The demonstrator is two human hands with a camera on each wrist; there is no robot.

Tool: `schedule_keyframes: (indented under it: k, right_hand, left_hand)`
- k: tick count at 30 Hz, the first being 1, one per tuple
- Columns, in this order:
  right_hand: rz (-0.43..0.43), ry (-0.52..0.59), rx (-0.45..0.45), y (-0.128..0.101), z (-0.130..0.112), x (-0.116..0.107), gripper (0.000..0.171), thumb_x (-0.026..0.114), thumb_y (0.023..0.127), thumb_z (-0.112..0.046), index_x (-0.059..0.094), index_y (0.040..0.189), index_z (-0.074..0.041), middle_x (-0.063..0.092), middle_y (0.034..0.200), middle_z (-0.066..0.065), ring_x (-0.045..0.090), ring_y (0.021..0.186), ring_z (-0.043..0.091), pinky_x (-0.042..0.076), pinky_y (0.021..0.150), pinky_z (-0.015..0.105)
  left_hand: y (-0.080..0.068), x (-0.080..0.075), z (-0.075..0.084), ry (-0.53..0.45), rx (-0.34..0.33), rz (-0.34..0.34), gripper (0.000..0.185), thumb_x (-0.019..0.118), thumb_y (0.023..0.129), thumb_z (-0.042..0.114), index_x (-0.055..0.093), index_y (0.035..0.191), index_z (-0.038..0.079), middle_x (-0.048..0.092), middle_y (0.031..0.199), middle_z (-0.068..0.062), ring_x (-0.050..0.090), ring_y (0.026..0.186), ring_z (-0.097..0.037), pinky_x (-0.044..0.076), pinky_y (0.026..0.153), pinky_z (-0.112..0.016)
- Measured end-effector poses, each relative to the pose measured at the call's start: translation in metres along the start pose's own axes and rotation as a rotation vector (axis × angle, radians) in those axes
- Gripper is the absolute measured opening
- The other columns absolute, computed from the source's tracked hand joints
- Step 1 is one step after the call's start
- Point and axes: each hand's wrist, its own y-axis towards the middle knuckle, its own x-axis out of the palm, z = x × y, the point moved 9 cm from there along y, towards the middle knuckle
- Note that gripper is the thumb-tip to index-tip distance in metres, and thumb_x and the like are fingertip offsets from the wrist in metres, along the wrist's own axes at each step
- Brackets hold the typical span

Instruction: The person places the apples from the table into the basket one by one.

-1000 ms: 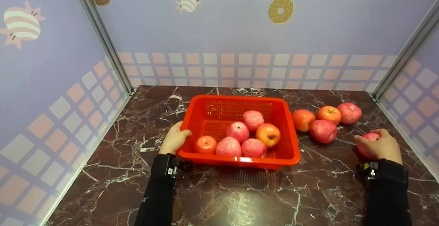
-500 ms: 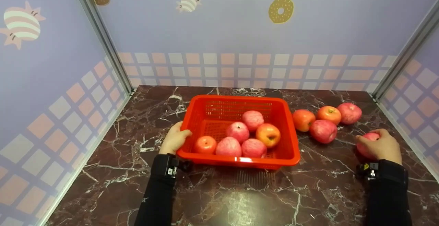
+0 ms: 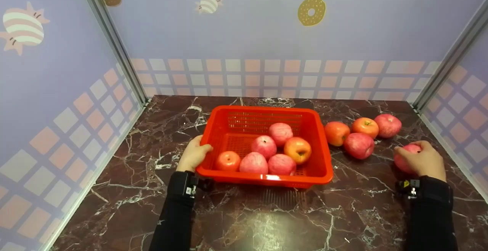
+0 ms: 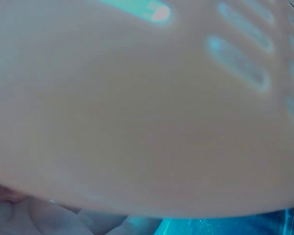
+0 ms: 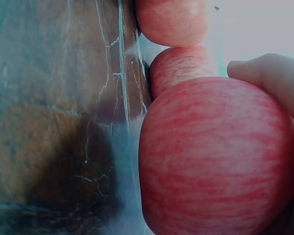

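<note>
A red plastic basket (image 3: pixel 264 178) stands mid-table with several apples inside, among them a yellow-red apple (image 3: pixel 297 150) and a pink apple (image 3: pixel 254 163). My left hand (image 3: pixel 193 155) grips its left rim, the thumb over the edge; the basket's wall (image 4: pixel 137 122) fills most of the left wrist view. Over on the right, my right hand (image 3: pixel 427 160) holds a pink-red apple (image 3: pixel 405 160), fingers curled round its far and right sides. That same apple (image 5: pixel 215 156) looms large in the right wrist view, a finger (image 5: pixel 266 73) beyond it.
Several apples sit together right of the basket: an orange-red apple (image 3: pixel 337 133), a pink-red apple (image 3: pixel 359 145), an orange apple (image 3: pixel 365 128) and a pink apple (image 3: pixel 388 125). Patterned panels (image 3: pixel 244 77) wall the dark marbled table (image 3: pixel 244 220) at the back and both sides.
The apple in my right hand has shifted slightly to the left and away from me, with the fingers moving along. My left hand and the basket stay in place.
</note>
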Motion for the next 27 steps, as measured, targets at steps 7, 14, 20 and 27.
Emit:
schedule_keyframes:
  k: [7, 14, 20, 27]
  right_hand:
    - [0.008, 0.005, -0.013, 0.000, -0.004, -0.001, 0.071, 0.058, 0.096, -0.054, 0.049, 0.133, 0.006, 0.053, 0.130, 0.039, 0.052, 0.113, 0.056, 0.042, 0.083, 0.054]
    - [0.023, 0.006, -0.033, 0.000, -0.009, -0.002, 0.071, 0.059, 0.096, -0.052, 0.049, 0.134, 0.007, 0.054, 0.130, 0.039, 0.053, 0.113, 0.055, 0.041, 0.079, 0.044]
    - [0.021, 0.013, -0.025, -0.002, -0.012, -0.004, 0.071, 0.059, 0.096, -0.053, 0.050, 0.134, 0.006, 0.054, 0.130, 0.039, 0.053, 0.112, 0.054, 0.040, 0.078, 0.043]
    - [0.021, 0.007, -0.032, -0.002, -0.015, -0.005, 0.071, 0.058, 0.096, -0.054, 0.050, 0.135, 0.006, 0.055, 0.130, 0.038, 0.053, 0.114, 0.054, 0.040, 0.079, 0.043]
  left_hand:
    - [0.000, 0.000, 0.000, -0.011, -0.001, 0.001, 0.048, 0.052, 0.087, 0.001, 0.052, 0.134, -0.006, 0.062, 0.124, -0.025, 0.063, 0.100, -0.027, 0.052, 0.083, -0.033]
    - [0.001, 0.001, -0.001, -0.026, -0.001, -0.002, 0.047, 0.052, 0.087, -0.001, 0.052, 0.134, -0.007, 0.061, 0.122, -0.025, 0.062, 0.099, -0.025, 0.052, 0.083, -0.032]
    - [0.001, 0.000, 0.000, -0.018, -0.003, 0.005, 0.047, 0.052, 0.088, 0.000, 0.052, 0.135, -0.006, 0.061, 0.123, -0.025, 0.062, 0.100, -0.025, 0.052, 0.083, -0.031]
    - [0.001, 0.000, 0.000, 0.014, 0.016, 0.007, 0.047, 0.053, 0.087, 0.001, 0.053, 0.134, -0.007, 0.062, 0.123, -0.025, 0.062, 0.101, -0.026, 0.052, 0.083, -0.032]
